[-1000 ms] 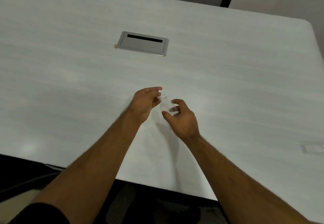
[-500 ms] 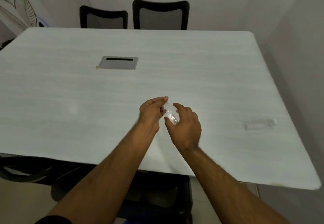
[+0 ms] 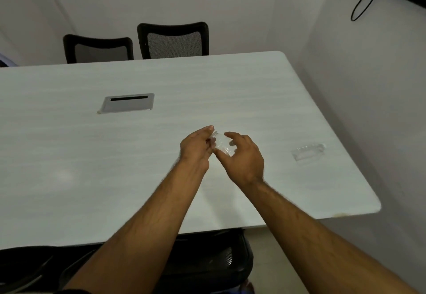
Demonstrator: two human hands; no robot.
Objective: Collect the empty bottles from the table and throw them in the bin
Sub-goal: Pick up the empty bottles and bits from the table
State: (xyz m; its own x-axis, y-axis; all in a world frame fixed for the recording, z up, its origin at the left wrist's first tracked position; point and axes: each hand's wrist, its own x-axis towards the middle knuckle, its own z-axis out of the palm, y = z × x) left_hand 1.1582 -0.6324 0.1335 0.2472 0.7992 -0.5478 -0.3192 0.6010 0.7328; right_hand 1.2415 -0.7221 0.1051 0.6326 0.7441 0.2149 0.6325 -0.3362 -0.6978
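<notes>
Both hands, left hand [image 3: 196, 148] and right hand [image 3: 244, 157], clamped on clear bottle [image 3: 221, 144] between them, above surface [image 3: 115, 155]. Probably light, crushable, slippery; best gripped mid-body. Second bottle [image 3: 307, 152] rightward.

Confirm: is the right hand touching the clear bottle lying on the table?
Apart. The head view shows bare table between the right hand and the lying bottle; it grips another clear bottle.

Table [image 3: 92, 155] was pale whitish w/ faint wood-grain streaks. Cable hatch [image 3: 128, 102] was silver-grey, black slot. Two chairs [image 3: 173, 40]: black frames, grey mesh backs. Both bottles [image 3: 307, 153] were clear, see-thru. Walls [image 3: 230, 5] plain white.
</notes>
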